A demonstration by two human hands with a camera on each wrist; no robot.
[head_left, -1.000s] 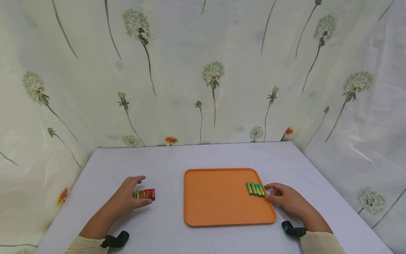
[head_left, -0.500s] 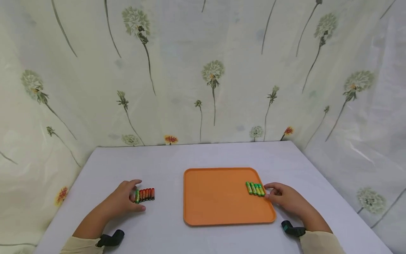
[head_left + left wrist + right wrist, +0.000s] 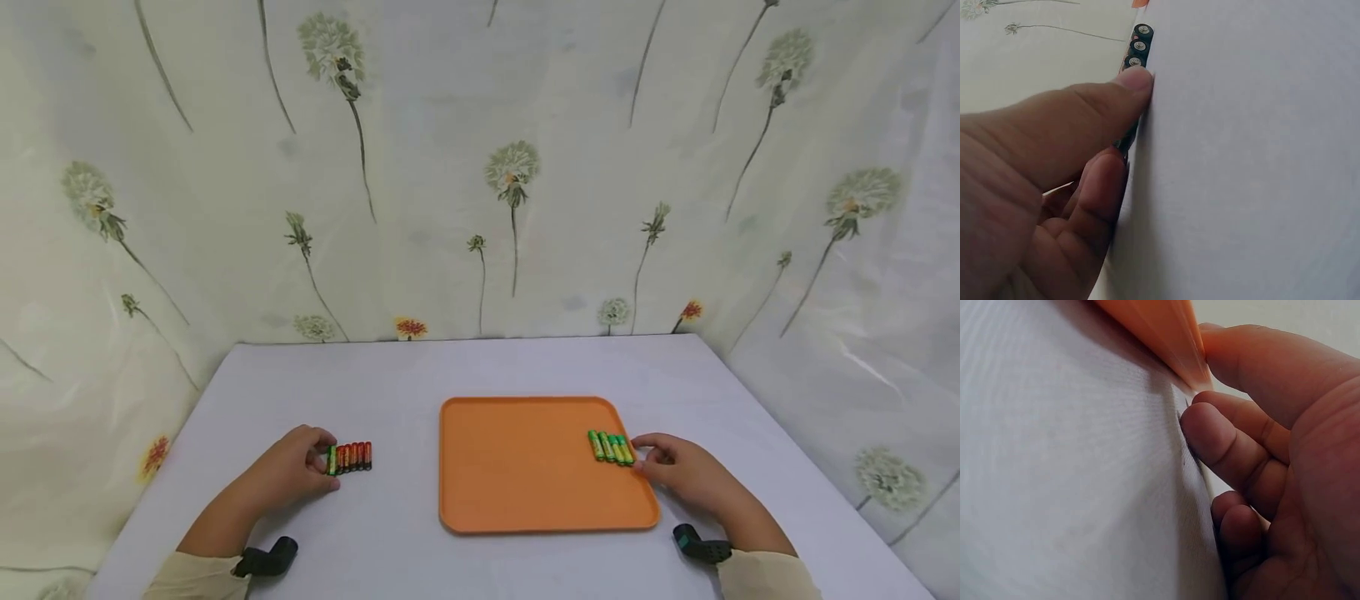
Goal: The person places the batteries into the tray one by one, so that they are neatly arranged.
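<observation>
My left hand (image 3: pixel 288 468) is at the left end of a row of several small batteries on the white table. Its thumb and index finger span the two ends of the green battery (image 3: pixel 332 460) there, pinching it. Against that one lie several red batteries (image 3: pixel 356 456), side by side. In the left wrist view the thumb hides part of the row, and the dark ends of the batteries (image 3: pixel 1140 45) show past its tip. My right hand (image 3: pixel 686 471) has loosely curled fingers, its thumb and fingertips touching the right rim of the orange tray (image 3: pixel 517 475).
Several green-and-yellow batteries (image 3: pixel 611 447) lie in a row inside the tray's right edge. White cloth covers the table (image 3: pixel 405 542). A curtain with dandelion prints (image 3: pixel 435 167) hangs behind it and at both sides. A black camera is strapped to each wrist.
The left hand has drawn back toward the left end of the row, then its thumb and index finger have come together around the green battery. The right hand stays at the tray's rim.
</observation>
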